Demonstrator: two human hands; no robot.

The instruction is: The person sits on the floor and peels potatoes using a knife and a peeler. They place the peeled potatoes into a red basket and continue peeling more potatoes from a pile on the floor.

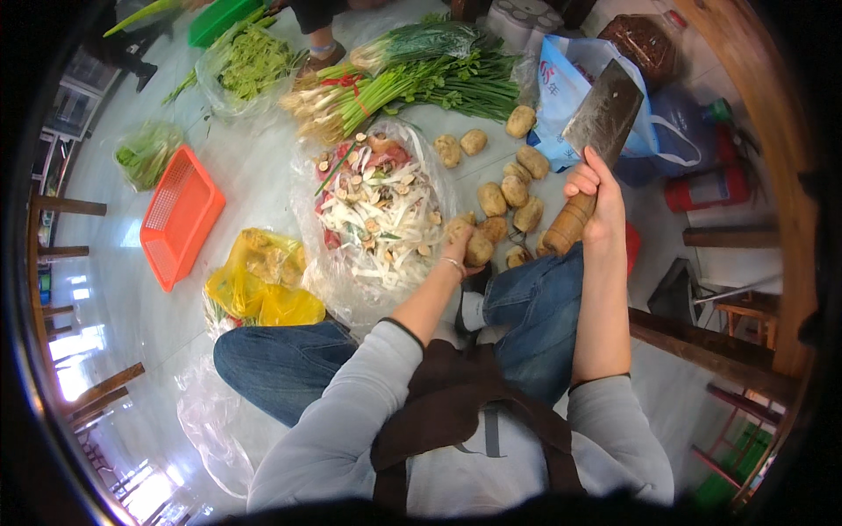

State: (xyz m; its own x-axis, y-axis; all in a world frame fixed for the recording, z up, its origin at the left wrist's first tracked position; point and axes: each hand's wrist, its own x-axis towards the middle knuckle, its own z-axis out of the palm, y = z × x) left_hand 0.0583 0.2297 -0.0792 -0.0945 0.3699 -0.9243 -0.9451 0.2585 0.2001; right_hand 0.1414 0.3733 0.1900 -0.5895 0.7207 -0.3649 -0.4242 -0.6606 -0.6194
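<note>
My right hand (pixel 602 200) grips the wooden handle of a cleaver (pixel 608 115), its broad blade pointing up and away. Low beside the scrap pile, my left hand (pixel 459 248) is closed around a potato (pixel 479 251); the fingers are partly hidden. Several unpeeled potatoes (pixel 514 191) lie on the floor between my hands and beyond them. Left of my left hand, a clear plastic bag (pixel 306 191) is spread under a heap of pale peelings and root slices (pixel 375 210).
Celery (pixel 388 95) and other greens lie ahead. At left are a red plastic basket (pixel 181 210) and a yellow plastic bag (pixel 263 276). A blue-white bag (pixel 559 85) stands behind the cleaver, near a fire extinguisher (pixel 707 187). Another person's foot (pixel 323 56) is at the top.
</note>
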